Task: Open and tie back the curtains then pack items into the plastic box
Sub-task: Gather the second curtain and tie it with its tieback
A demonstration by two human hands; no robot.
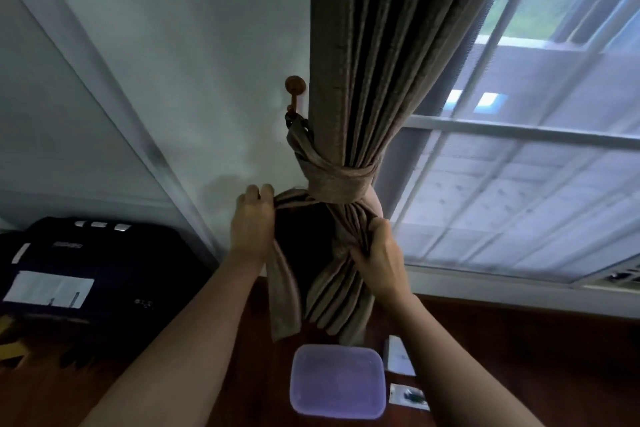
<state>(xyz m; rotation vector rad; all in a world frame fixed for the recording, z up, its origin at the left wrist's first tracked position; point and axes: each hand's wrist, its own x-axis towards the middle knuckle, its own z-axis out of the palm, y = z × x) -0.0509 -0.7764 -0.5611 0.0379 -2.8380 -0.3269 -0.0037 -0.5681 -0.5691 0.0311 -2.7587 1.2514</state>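
Gripping cloth on both sides, two bare hands work at one brown curtain (377, 55) that hangs gathered beside the window (526, 156). One tie-back band (334, 184) of the same cloth is wrapped around the bundle just above both sets of fingers, and it runs up to one round wooden hook (295, 88) on the wall (194, 55), higher than the left fingertips. The left hand (252, 224) has its fingers curled shut on the loose end of the band, which drops in a flat strip below that hand. The right hand (379, 258) has its fingers clenched around the pleats of the curtain just under the band. The curtain is thick, ribbed in many vertical folds, pinched narrow at the band and spreading again beneath the right fingers. Below both hands, on the dark wooden surface (519, 340), lies one plastic box (337, 381) with a pale purple lid on. Two small packets (400, 355) lie just right of it. One dark case (97, 274) sits well left of the left fingers.
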